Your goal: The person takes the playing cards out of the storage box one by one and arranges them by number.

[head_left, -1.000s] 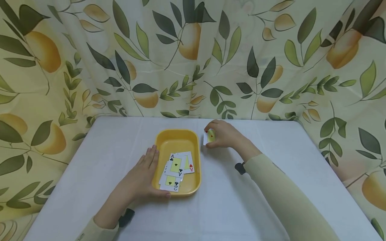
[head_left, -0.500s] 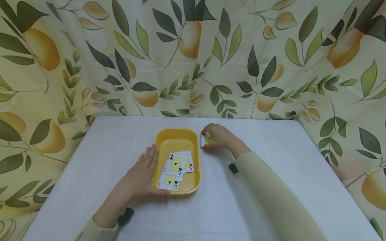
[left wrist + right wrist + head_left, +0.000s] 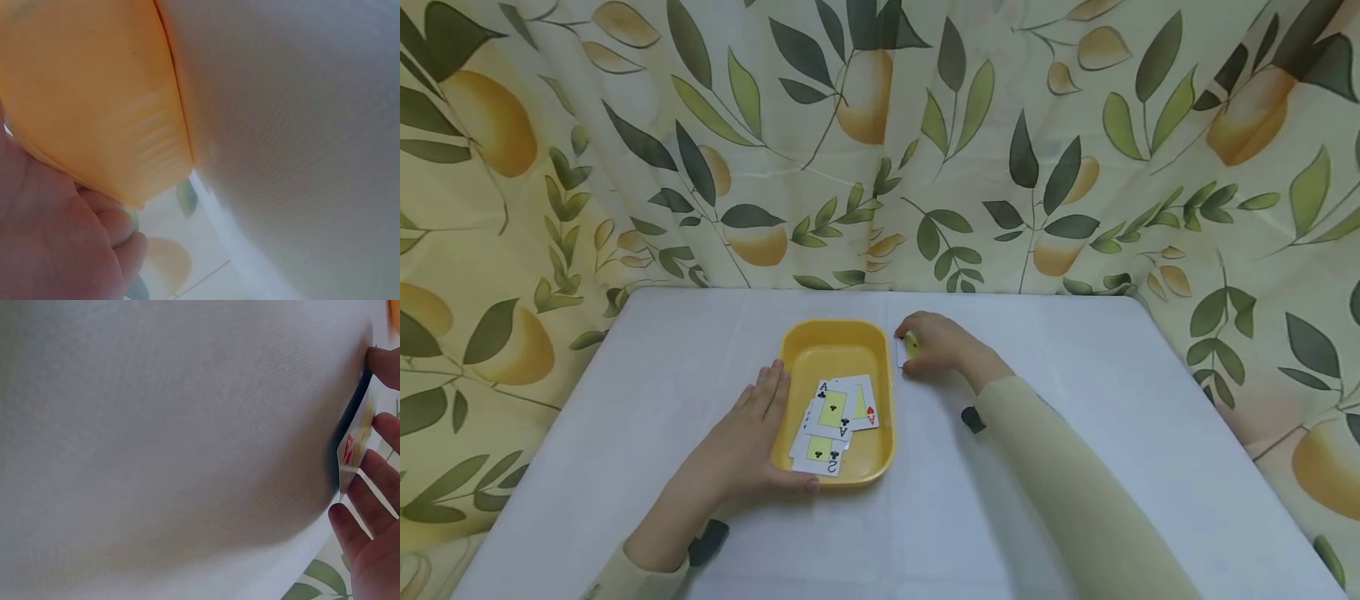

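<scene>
In the head view my left hand (image 3: pixel 745 450) rests against the left side of a yellow tray (image 3: pixel 885 358), fingers extended along the rim and thumb at the near edge. Inside the tray several playing cards (image 3: pixel 833 408) overlap face up, among them aces and a two of clubs. Just right of the tray, my right hand (image 3: pixel 943 346) grips a playing card (image 3: pixel 911 344) between thumb and fingers. Its edge tilts up from the cloth, and a red mark shows on the card (image 3: pixel 349 450) in the right wrist view. Fingers hide much of that card; whether others lie under it, I cannot tell.
A white cloth (image 3: pixel 820 550) covers the table. Behind it hangs a curtain (image 3: pixel 850 208) printed with fruit and leaves. A black wrist strap piece (image 3: pixel 707 543) shows under the left sleeve and another under the right.
My right hand has moved left and slightly nearer, bringing the card close to the tray's right side. The left hand keeps its place on the tray. The head view has shifted slightly.
</scene>
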{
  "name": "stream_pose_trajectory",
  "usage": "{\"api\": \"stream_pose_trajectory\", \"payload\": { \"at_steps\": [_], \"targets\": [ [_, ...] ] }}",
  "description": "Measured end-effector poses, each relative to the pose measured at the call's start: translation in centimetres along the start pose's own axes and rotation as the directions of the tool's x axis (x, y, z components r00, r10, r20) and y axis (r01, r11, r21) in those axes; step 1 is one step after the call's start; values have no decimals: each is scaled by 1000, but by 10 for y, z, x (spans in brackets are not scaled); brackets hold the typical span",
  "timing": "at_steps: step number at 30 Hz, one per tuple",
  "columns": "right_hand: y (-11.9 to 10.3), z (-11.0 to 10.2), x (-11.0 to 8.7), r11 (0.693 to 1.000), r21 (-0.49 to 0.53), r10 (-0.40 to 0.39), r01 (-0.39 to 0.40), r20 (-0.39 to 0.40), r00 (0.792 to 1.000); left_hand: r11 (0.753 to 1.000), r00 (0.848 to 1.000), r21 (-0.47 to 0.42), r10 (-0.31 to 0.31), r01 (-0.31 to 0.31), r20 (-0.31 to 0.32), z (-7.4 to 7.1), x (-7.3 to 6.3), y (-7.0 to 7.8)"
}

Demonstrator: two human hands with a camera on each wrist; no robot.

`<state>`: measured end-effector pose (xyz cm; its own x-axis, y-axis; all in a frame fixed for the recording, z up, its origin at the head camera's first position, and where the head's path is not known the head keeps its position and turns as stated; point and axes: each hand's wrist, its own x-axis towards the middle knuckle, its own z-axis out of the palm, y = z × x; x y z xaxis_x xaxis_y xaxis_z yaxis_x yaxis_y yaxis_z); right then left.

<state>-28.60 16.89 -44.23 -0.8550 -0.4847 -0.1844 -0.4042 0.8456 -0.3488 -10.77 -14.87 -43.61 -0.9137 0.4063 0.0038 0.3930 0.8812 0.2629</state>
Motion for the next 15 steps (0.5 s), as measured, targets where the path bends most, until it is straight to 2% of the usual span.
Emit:
{"api": "stream_pose_trajectory", "payload": {
  "at_steps": [7,11,15],
  "targets": [
    [-1,-5,-2,1000,26,18,-18,3,1000,1000,1000,4,-11,11,18,-1,1,-1],
    [-8,-17,-11,997,70,19,-15,-60,998,1000,1000,8,-1,1,4,0,1,-1],
    [-22,-32,-23,994,103,-18,31,-127,992,1000,1000,1,10,-10,-13,0,1,-2]
  ]
}}
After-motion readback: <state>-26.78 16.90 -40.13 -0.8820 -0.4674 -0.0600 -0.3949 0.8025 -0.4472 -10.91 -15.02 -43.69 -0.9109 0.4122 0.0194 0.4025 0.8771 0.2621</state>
